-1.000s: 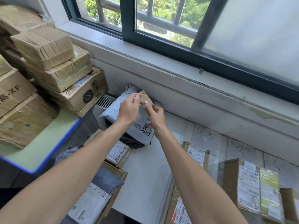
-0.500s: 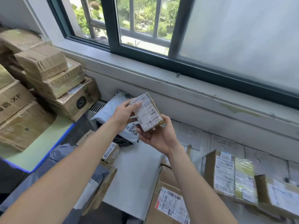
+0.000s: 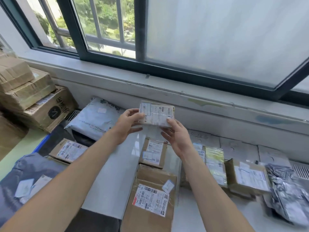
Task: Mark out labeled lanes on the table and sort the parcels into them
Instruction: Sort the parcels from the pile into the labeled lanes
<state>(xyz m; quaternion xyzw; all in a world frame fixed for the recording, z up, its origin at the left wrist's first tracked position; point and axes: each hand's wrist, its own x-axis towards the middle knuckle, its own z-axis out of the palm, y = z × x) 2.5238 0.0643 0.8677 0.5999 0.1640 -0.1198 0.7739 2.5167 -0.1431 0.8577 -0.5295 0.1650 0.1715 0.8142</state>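
- Window (image 3: 217, 39): dark-framed, one pane frosted, set above a pale sill along the far wall.
- Table (image 3: 107, 181): white top, placed under the sill. Ruled lanes (image 3: 237, 146) with handwritten headings are seen at its rear right; the writing cannot be read.
- Stacked cartons (image 3: 33, 101): brown, taped, piled at far left on a green surface.
- Pale mailer (image 3: 95, 118): grey-white plastic, laid at the table's rear left against the wall.
- Dark mailer (image 3: 25, 181): grey, labelled, lying at lower left off the table edge.
- Flat carton (image 3: 150, 198): brown, white label upward, laid at near centre.
- Silver bag (image 3: 287, 195): crinkled, placed at far right.
- Right carton (image 3: 247, 178): labelled, set just beside the silver bag.
- Yellow-taped parcel (image 3: 214, 164): laid between the right carton and the person's right forearm.
- Centre carton (image 3: 153, 153): small, labelled, set just behind the flat carton.
- Left carton (image 3: 68, 150): labelled, lying beside the dark mailer.
- Small parcel (image 3: 157, 115): held in the air above the table's rear centre, label upward.
- Left hand (image 3: 127, 124): clamped on the small parcel's left edge, thumb on top.
- Right hand (image 3: 178, 138): the small parcel's near right corner is gripped, thumb on the label.
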